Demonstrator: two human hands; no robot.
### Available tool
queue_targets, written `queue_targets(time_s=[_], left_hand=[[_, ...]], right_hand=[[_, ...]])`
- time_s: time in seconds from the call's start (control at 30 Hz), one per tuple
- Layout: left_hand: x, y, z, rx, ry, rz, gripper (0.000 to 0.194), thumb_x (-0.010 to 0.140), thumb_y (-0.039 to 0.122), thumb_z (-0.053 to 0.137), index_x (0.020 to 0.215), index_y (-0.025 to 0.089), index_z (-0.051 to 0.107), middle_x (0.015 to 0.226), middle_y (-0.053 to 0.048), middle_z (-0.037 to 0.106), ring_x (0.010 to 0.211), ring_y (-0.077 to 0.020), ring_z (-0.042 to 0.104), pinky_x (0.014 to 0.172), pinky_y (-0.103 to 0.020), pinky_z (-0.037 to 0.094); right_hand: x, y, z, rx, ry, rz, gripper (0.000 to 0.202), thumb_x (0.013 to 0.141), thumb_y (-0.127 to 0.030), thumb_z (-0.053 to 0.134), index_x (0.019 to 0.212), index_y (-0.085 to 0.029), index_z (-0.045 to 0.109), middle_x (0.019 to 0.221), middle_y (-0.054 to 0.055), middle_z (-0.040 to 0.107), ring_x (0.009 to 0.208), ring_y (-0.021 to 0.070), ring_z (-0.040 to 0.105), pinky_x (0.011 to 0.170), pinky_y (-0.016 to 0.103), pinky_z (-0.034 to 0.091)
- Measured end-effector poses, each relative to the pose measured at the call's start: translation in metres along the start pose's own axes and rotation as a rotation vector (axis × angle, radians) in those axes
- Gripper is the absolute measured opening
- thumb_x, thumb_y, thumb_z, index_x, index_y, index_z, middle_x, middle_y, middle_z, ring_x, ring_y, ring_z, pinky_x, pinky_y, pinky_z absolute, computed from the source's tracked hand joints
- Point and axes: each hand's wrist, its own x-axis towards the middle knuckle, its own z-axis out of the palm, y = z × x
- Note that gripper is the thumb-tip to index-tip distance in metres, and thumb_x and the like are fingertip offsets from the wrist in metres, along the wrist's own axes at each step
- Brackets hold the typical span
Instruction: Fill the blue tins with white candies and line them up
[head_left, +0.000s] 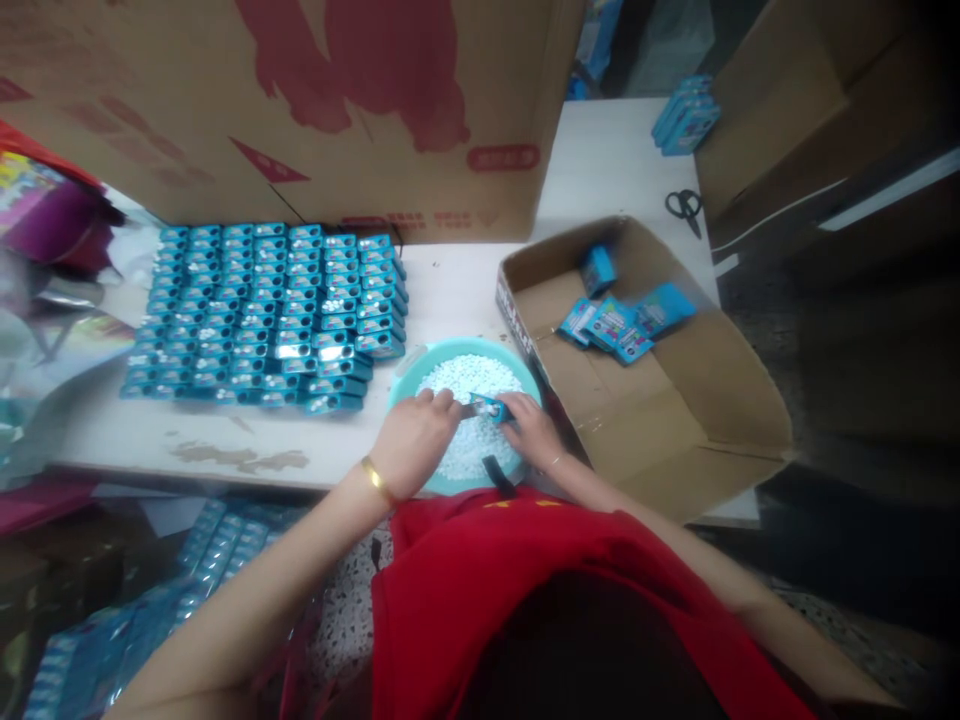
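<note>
Over a round turquoise basin (405, 372) full of small white pellets (472, 372), my two hands meet. My right hand (534, 430) is closed on a small blue box (491, 407), with white showing at its near end. From the left side my left hand (416, 440), a gold bangle at its wrist, is closed close to that box. A greyish piece shows at its fingertips, too small and blurred to name. A dark strip (499, 476) lies at the basin's near rim.
Rows of stacked blue boxes (262, 315) stand left on the white table (442, 290), before a large carton (337, 130). Right of the basin, an open cardboard tray (637, 420) holds several blue packets (611, 325). Scissors (684, 207) and more blue boxes (686, 118) lie beyond.
</note>
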Motion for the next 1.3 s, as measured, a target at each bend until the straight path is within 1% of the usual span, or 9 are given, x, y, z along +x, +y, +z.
queue_targets(time_s=[0.1, 0.23, 0.37, 0.5, 0.67, 0.83, 0.97, 1.13, 1.3], left_hand=[[0.001, -0.027, 0.036, -0.054, 0.026, -0.108, 0.021, 0.09, 0.012, 0.038, 0.1, 0.016, 0.056, 0.096, -0.009, 0.058, 0.087, -0.0208, 0.055, 0.071, -0.031, 0.045], [0.022, -0.049, 0.123, -0.339, -0.09, -0.224, 0.021, 0.087, 0.009, 0.04, 0.099, 0.015, 0.057, 0.101, -0.012, 0.059, 0.096, -0.0231, 0.056, 0.082, -0.036, 0.046], [0.058, -0.024, 0.186, -0.489, -0.08, -0.147, 0.022, 0.088, 0.014, 0.043, 0.103, 0.017, 0.059, 0.108, -0.01, 0.061, 0.104, -0.0225, 0.056, 0.091, -0.036, 0.045], [0.072, -0.007, 0.204, -0.637, -0.018, -0.078, 0.028, 0.086, 0.016, 0.047, 0.112, 0.019, 0.057, 0.114, -0.009, 0.061, 0.107, -0.021, 0.056, 0.097, -0.036, 0.044], [0.039, -0.038, 0.187, -0.824, 0.088, 0.011, 0.026, 0.088, 0.026, 0.049, 0.111, 0.017, 0.057, 0.107, -0.009, 0.063, 0.098, -0.0198, 0.059, 0.09, -0.034, 0.047], [0.005, -0.061, 0.13, -0.875, 0.222, 0.126, 0.023, 0.091, 0.029, 0.049, 0.109, 0.017, 0.056, 0.101, -0.008, 0.062, 0.095, -0.0183, 0.059, 0.087, -0.033, 0.047], [0.004, -0.049, 0.077, -0.614, 0.176, 0.149, 0.022, 0.092, 0.025, 0.047, 0.109, 0.016, 0.057, 0.1, -0.008, 0.061, 0.093, -0.0188, 0.059, 0.082, -0.032, 0.048], [0.009, -0.008, 0.02, -0.089, 0.038, 0.078, 0.018, 0.091, 0.015, 0.043, 0.093, 0.014, 0.062, 0.089, -0.01, 0.06, 0.084, -0.0219, 0.058, 0.065, -0.031, 0.047], [0.002, -0.001, 0.005, 0.021, 0.085, 0.025, 0.019, 0.09, 0.012, 0.042, 0.094, 0.015, 0.06, 0.087, -0.009, 0.059, 0.082, -0.0208, 0.056, 0.063, -0.03, 0.044]], right_hand=[[-0.002, 0.005, -0.003, 0.043, 0.063, 0.066, 0.04, 0.081, -0.013, 0.051, 0.12, -0.018, 0.054, 0.117, 0.013, 0.06, 0.112, 0.0275, 0.055, 0.098, 0.046, 0.046], [-0.005, 0.01, -0.008, 0.125, 0.145, 0.156, 0.035, 0.085, -0.025, 0.055, 0.12, -0.021, 0.053, 0.116, 0.011, 0.06, 0.11, 0.0261, 0.056, 0.096, 0.044, 0.046], [-0.004, 0.016, -0.008, 0.163, 0.201, 0.185, 0.036, 0.085, -0.032, 0.057, 0.119, -0.021, 0.053, 0.114, 0.01, 0.061, 0.108, 0.0255, 0.057, 0.095, 0.043, 0.047], [-0.001, 0.019, -0.006, 0.196, 0.236, 0.228, 0.038, 0.084, -0.035, 0.059, 0.12, -0.022, 0.052, 0.115, 0.01, 0.061, 0.107, 0.0249, 0.057, 0.095, 0.043, 0.047], [0.003, 0.016, -0.009, 0.171, 0.223, 0.211, 0.036, 0.085, -0.033, 0.057, 0.119, -0.022, 0.052, 0.114, 0.011, 0.061, 0.107, 0.0253, 0.057, 0.095, 0.043, 0.047], [0.005, 0.012, -0.005, 0.043, 0.144, 0.1, 0.036, 0.082, -0.017, 0.052, 0.118, -0.019, 0.054, 0.114, 0.012, 0.06, 0.11, 0.027, 0.056, 0.097, 0.045, 0.047], [0.005, 0.006, 0.0, -0.027, 0.061, 0.009, 0.044, 0.076, -0.008, 0.048, 0.118, -0.018, 0.055, 0.114, 0.012, 0.061, 0.11, 0.0273, 0.055, 0.097, 0.046, 0.048], [0.005, 0.0, 0.004, -0.031, 0.005, -0.039, 0.046, 0.076, -0.007, 0.048, 0.121, -0.017, 0.054, 0.115, 0.013, 0.06, 0.113, 0.0273, 0.053, 0.098, 0.047, 0.047], [0.001, 0.006, 0.007, 0.043, 0.068, -0.021, 0.045, 0.077, -0.009, 0.048, 0.121, -0.019, 0.053, 0.116, 0.012, 0.06, 0.112, 0.0263, 0.054, 0.098, 0.047, 0.047]])
